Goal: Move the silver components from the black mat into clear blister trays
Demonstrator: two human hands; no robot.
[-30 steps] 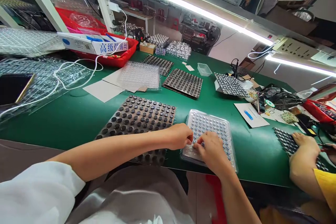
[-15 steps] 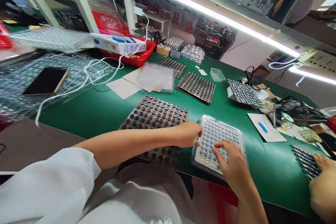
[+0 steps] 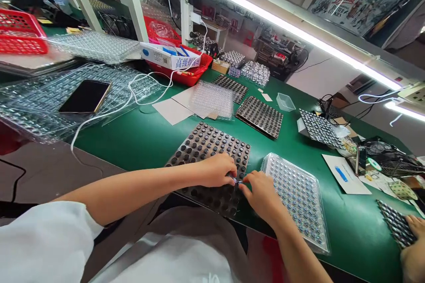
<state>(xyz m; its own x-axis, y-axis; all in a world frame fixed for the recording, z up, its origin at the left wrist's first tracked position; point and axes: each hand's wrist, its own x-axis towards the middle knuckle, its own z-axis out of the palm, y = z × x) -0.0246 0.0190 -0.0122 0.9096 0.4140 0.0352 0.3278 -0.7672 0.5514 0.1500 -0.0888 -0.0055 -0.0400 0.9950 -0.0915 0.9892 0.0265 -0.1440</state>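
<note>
Over the right part of a brown tray of round black parts [image 3: 206,141], my left hand [image 3: 221,170] pinches a small shiny component [image 3: 235,181]. My right hand [image 3: 260,192] meets it from the right, its thumb and forefinger closed on another small component [image 3: 241,182] beside the first. Both parts are tiny and partly covered by fingertips. A clear plastic tray [image 3: 299,194] filled with rows of small bluish-silver parts lies to the right, partly behind my right forearm.
Another person's hand [image 3: 415,230] rests at a dark tray [image 3: 395,223] on the far right. Further back are more filled trays [image 3: 260,116], a clear box [image 3: 285,102] and a red basket [image 3: 191,77]. A phone [image 3: 85,96] and white cable lie left.
Both hands have moved left from the clear tray to the brown tray and come close together, now pinching small components. The view has shifted slightly.
</note>
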